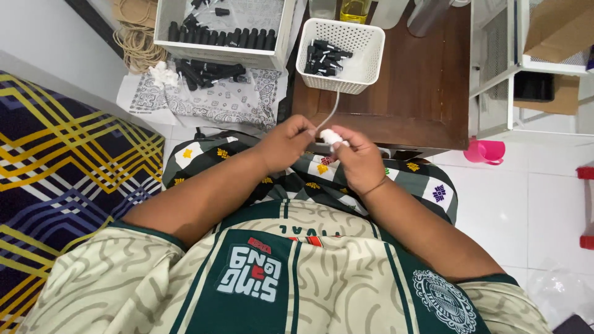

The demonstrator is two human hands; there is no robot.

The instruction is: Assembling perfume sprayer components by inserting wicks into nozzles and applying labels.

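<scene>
Both hands, left hand [286, 143] & right hand [357, 162], fingers pinched on small white pump cap [330, 137] w/ thin tube [334, 108], near white basket [365, 68] on desk [421, 93]

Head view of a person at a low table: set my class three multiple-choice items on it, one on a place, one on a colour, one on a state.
1. Where does the white basket stand?
A. on the brown wooden table
B. on the striped rug
C. on the person's lap

2. What colour are the small parts in that basket?
A. pink
B. black
C. yellow

3. What is the state of the small white pump piece with its thin tube?
A. lying in the basket
B. lying on the floor
C. held between both hands

Answers: 1 A, the basket sits on the tabletop's near left part. 2 B, the pieces inside look black. 3 C, the left hand and right hand meet around it above the lap.
</scene>
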